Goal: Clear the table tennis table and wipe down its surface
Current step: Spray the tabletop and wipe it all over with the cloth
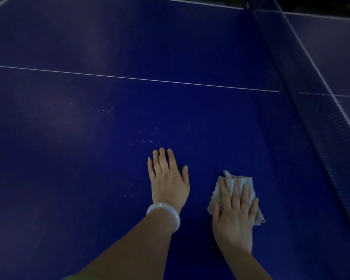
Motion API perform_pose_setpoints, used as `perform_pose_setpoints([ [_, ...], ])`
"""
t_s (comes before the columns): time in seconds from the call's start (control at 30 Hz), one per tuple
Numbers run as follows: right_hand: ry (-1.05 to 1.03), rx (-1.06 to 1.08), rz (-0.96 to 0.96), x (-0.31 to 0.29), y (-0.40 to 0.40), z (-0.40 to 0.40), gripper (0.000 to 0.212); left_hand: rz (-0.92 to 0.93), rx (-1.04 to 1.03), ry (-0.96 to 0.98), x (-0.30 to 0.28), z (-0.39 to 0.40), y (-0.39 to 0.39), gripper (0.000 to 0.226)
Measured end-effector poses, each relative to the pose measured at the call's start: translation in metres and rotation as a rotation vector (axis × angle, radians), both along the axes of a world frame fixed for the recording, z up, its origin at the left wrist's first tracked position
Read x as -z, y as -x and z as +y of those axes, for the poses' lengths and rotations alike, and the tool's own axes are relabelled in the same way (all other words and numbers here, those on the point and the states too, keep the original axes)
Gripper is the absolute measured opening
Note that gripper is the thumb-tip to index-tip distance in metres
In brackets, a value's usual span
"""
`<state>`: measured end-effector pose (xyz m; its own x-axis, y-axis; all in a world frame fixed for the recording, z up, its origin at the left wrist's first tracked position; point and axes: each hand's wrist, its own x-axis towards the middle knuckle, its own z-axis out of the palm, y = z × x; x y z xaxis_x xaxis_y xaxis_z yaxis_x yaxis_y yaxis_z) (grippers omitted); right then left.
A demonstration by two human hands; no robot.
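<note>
Right now both of your hands lie flat on the blue table tennis table [89,178]. Your right hand [233,215] presses down on a crumpled grey cloth [241,183], fingers straight and slightly spread across it, so the cloth's ragged edges stick out beyond your fingertips and past the little-finger side of the palm. Your left hand [168,178] rests palm down on the bare surface just beside the cloth, not touching it, fingers straight and holding nothing; a white bangle [166,215] sits on that wrist. Small pale specks [148,136] dot the tabletop ahead of your left hand, and more lie farther off to the left. A thin white line [129,77] crosses the surface well beyond your hands. The net [311,93] runs along the right side, with the table's other half showing paler behind it.
</note>
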<state>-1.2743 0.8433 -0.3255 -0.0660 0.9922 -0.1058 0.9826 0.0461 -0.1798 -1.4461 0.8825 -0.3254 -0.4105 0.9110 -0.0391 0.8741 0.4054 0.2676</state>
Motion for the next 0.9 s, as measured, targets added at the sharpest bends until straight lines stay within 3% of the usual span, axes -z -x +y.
perform_pose_setpoints([
  [0.17, -0.012, -0.002, 0.004, 0.001, -0.002, 0.0, 0.059, -0.153, 0.093, 0.081, -0.012, 0.002, 0.012, 0.073],
  [0.27, -0.012, 0.001, 0.006, 0.002, -0.003, -0.001, 0.059, -0.239, 0.261, 0.018, -0.025, -0.021, 0.04, 0.067],
  [0.33, -0.012, 0.006, 0.012, 0.002, -0.003, -0.001, 0.059, -0.187, 0.316, -0.059, -0.029, -0.057, 0.068, 0.065],
  [0.43, -0.024, 0.005, 0.016, 0.001, -0.001, -0.001, 0.058, -0.077, 0.211, -0.1, -0.022, -0.116, 0.119, 0.067],
  [0.57, -0.034, 0.004, 0.023, 0.001, 0.0, -0.002, 0.054, -0.013, 0.024, 0.024, -0.013, -0.157, 0.18, 0.072],
  [0.73, -0.021, 0.027, 0.003, 0.0, 0.003, -0.003, 0.057, 0.115, 0.051, 0.103, -0.008, -0.167, 0.192, 0.075],
  [0.9, 0.099, 0.329, 0.015, -0.008, 0.056, -0.005, 0.06, 0.123, 0.04, 0.092, -0.005, -0.167, 0.192, 0.069],
])
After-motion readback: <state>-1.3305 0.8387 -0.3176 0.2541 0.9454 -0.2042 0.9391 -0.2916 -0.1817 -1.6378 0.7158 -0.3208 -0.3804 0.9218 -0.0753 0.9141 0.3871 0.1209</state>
